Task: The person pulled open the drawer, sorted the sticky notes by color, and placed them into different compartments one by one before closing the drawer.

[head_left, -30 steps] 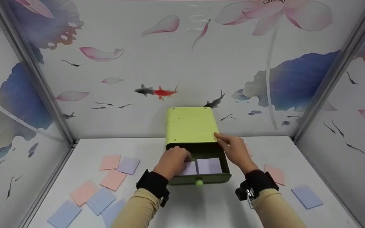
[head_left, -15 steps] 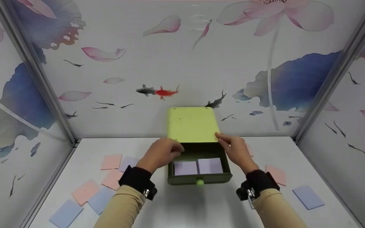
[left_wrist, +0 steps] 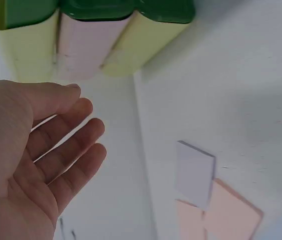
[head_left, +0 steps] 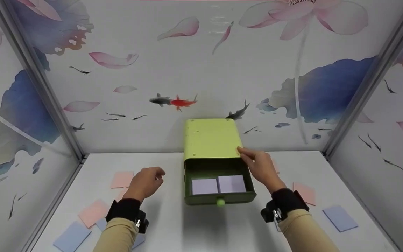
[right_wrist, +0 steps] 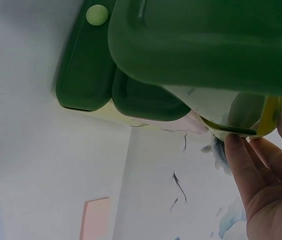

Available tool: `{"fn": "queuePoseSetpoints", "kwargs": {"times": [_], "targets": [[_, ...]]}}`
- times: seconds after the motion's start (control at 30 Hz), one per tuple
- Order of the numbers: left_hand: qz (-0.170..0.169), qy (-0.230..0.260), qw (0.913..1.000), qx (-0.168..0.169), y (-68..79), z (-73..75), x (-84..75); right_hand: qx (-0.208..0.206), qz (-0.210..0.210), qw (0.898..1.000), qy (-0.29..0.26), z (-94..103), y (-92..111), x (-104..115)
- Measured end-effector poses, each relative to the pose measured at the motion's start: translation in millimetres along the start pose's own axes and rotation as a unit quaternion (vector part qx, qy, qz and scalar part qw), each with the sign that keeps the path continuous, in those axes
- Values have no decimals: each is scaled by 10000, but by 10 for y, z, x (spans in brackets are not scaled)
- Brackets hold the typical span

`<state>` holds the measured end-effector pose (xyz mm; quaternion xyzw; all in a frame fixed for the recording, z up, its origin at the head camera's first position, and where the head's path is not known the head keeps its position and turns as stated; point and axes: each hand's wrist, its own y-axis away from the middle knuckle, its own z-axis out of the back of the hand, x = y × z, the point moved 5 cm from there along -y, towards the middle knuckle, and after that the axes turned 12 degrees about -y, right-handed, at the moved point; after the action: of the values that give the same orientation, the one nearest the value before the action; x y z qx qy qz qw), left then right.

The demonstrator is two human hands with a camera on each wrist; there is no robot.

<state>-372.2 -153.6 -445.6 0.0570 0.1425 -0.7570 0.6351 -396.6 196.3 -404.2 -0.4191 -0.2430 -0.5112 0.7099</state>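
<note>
Drawer (head_left: 201, 200) reachable from above; right grip (head_left: 260, 168) blocks right front corner of cabinet (head_left: 212, 138).

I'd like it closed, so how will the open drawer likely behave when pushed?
The open drawer looks stiff, its walls unbent. It should probably slide straight back, as the yellow-green housing frames it. The right hand, pinching that housing's edge, may steady it.

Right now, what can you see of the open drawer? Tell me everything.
The drawer is dark green and smooth, perhaps plastic or metal, with rounded corners and a round light green knob in front. Topmost in a stack, it sits pulled out of its yellow case. Two lilac squares lie inside, side by side near its front. The right hand holds the case; the left hand is apart.
</note>
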Motion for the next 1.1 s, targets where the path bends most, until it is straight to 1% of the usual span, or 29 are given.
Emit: {"fn": "queuePoseSetpoints", "kwargs": {"times": [0.1, 0.2, 0.27, 0.37, 0.43, 0.5, 0.63, 0.73, 0.87, 0.97, 1.1], "targets": [[328, -65, 9990, 287, 85, -246, 169, -40, -89, 10000, -3, 2, 6, -11], [669, -106, 9964, 505, 178, -448, 301, -15, -19, 10000, -35, 1, 14, -14], [823, -246, 9949, 524, 232, -552, 365, -14, 50, 9999, -89, 4, 23, -14], [871, -628, 9933, 429, 292, -666, 412, -45, 156, 9998, -147, 10, 37, -15], [860, -946, 9912, 351, 318, -730, 431, -84, 147, 9997, -161, 11, 44, -20], [898, -1177, 9885, 320, 329, -784, 453, -92, 136, 9997, -153, 6, 45, -26], [1076, -1423, 9836, 263, 327, -874, 520, -70, 103, 9998, -176, -13, 40, -23], [1157, -1439, 9826, 208, 333, -912, 558, -49, 48, 9997, -230, -23, 34, -16], [1194, -1362, 9831, 280, 362, -949, 574, -3, 8, 9997, -250, -30, 27, -20], [1141, -1353, 9839, 268, 365, -963, 570, 12, 12, 9997, -236, -23, 17, -25], [886, -1410, 9860, 57, 330, -943, 512, -10, -36, 9998, -212, 1, 9, -31]]}}
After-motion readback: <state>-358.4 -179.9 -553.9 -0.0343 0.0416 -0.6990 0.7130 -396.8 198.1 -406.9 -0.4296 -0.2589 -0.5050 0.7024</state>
